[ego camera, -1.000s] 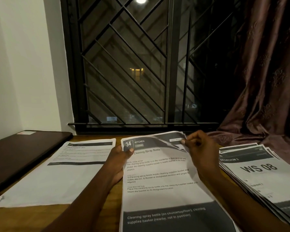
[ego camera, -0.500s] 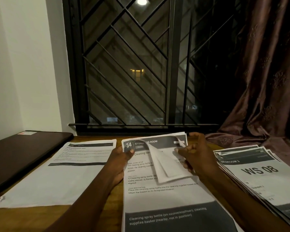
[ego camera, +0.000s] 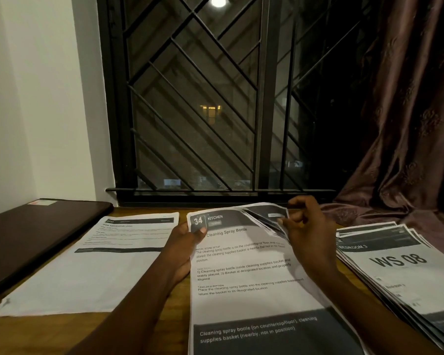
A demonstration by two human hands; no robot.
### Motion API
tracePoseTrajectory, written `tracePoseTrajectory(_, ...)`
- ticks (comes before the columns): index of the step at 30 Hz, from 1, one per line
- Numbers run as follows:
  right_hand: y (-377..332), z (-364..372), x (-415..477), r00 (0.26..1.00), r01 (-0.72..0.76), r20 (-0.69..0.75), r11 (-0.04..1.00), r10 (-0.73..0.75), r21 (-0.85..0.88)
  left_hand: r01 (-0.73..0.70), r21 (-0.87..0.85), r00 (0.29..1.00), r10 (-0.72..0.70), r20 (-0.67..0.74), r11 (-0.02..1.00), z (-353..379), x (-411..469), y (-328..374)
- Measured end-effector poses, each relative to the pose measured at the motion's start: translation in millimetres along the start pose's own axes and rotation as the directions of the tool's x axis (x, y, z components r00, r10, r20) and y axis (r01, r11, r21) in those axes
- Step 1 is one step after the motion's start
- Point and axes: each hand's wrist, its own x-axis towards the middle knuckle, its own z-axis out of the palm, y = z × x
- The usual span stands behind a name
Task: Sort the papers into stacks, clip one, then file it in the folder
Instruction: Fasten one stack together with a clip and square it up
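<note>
Papers in three piles on a wood desk (ego camera: 62, 334). Nearest, middle pile (ego camera: 254, 290), top sheet marked 34 KITCHEN. Held at the top left corner by left hand (ego camera: 187, 242), thumb pressed on top, fingers hidden under. Pinched at the top right corner by right hand (ego camera: 308, 226), fingers closed on a few sheets, corners fanned out and lifted a little.

Half a second ago, one sheet folded over and down toward the middle of the page; now back up with the others. A second ago, much the same as now. So likely just a peek at the sheet below, then back again. Probably still sorting, or checking the pile for a match. No clip seen anywhere, so clipping not yet done.

Just beside on the right, right pile (ego camera: 395, 265), messy edges, top sheet marked WS 08. On the left, left pile (ego camera: 100, 265), flat and neat. Farther left, dark case (ego camera: 36, 231), shut, maybe the folder; hard to tell. No papers seen in it. At the back, barred window (ego camera: 203, 111) and brown curtain (ego camera: 408, 124).
</note>
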Motion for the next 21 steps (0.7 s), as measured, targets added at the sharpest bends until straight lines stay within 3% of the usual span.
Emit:
tracePoseTrajectory(3, 2, 0, 0, 0.999, 0.039, -0.007, 0.999, -0.039, -0.022, 0.004, 0.004, 1.000, -0.004, -0.013, 1.000, -1, 0, 0)
tracePoseTrajectory(6, 6, -1, 1, 0.982, 0.183, -0.016, 0.973, -0.187, -0.143, 0.009, 0.009, 1.000, -0.009, -0.016, 1.000, 0, 0, 1)
tracePoseTrajectory(8, 5, -2, 4, 0.980, 0.199, 0.022, 0.977, -0.198, -0.071, 0.014, 0.005, 1.000, -0.014, -0.024, 1.000, 0, 1, 1)
tracePoseTrajectory(11, -4, -8, 4, 0.956, -0.068, 0.290, 0.942, -0.032, 0.327, 0.011, 0.009, 1.000, -0.010, -0.021, 1.000, 1, 0, 1)
tracePoseTrajectory(14, -11, -7, 1, 0.834, -0.425, 0.532, 0.784, 0.146, 0.453, 0.001, 0.006, 1.000, -0.001, -0.018, 1.000, 1, -1, 3)
tracePoseTrajectory(16, -11, -1, -1, 0.819, -0.509, 0.493, 0.765, 0.292, 0.393, 0.002, -0.003, 1.000, -0.002, -0.005, 1.000, 1, -2, 4)
tracePoseTrajectory(18, -3, 8, 0, 0.853, -0.475, 0.373, 0.839, 0.364, 0.267, -0.001, 0.004, 1.000, 0.001, 0.002, 1.000, 1, -2, 4)
tracePoseTrajectory(21, 7, 13, 2, 0.938, -0.312, 0.177, 0.949, 0.298, 0.054, -0.004, 0.004, 1.000, 0.003, 0.006, 1.000, 0, -1, 2)
